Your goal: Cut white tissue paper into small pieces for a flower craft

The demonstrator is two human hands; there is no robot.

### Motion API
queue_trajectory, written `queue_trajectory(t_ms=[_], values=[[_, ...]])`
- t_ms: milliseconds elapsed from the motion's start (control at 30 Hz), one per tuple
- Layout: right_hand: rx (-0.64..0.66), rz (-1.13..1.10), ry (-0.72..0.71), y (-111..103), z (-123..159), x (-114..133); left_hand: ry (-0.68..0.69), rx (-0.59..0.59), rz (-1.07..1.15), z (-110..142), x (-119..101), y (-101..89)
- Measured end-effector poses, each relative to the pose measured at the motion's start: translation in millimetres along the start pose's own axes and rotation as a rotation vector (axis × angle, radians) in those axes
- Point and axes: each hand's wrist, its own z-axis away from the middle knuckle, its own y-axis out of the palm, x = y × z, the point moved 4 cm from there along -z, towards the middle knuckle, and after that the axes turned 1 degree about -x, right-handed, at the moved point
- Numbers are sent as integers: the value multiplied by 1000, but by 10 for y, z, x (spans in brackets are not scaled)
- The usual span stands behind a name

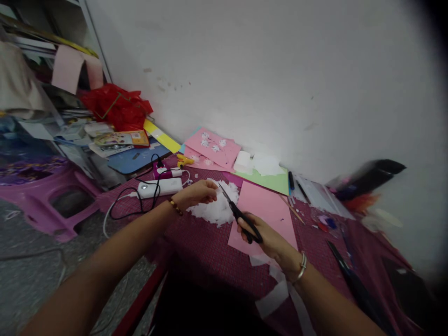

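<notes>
My right hand (261,235) grips a pair of black-handled scissors (241,213). Their blades point up and left, with the tips close to the fingers of my left hand (200,192). Those fingers are pinched together; whatever they hold is too small to tell from the white behind. Below both hands lies a pile of small white paper scraps (219,211) on the dark red tablecloth (201,245). A pink sheet of paper (266,207) lies beside the pile, partly under my right hand. White paper strips (273,299) trail beneath my right forearm.
A white power strip (164,187) with tangled cables lies left of the pile. Pink cards with white flowers (214,147) and a green sheet (276,183) rest against the wall side. A red plastic bag (121,109) and a pink stool (52,198) are at left.
</notes>
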Motion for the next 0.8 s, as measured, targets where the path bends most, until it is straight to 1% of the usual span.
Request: queue_trajectory(t_ms=[167,300,567,800], values=[[2,-36,8,3,3,-14,25,-19,32,1,4,37],[15,-56,7,-6,20,-22,31,-23,38,-26,5,31],[54,-49,6,13,18,-28,37,-31,-4,-22,-10,22],[44,-38,2,39,10,-12,65,-43,-20,-23,-11,26]])
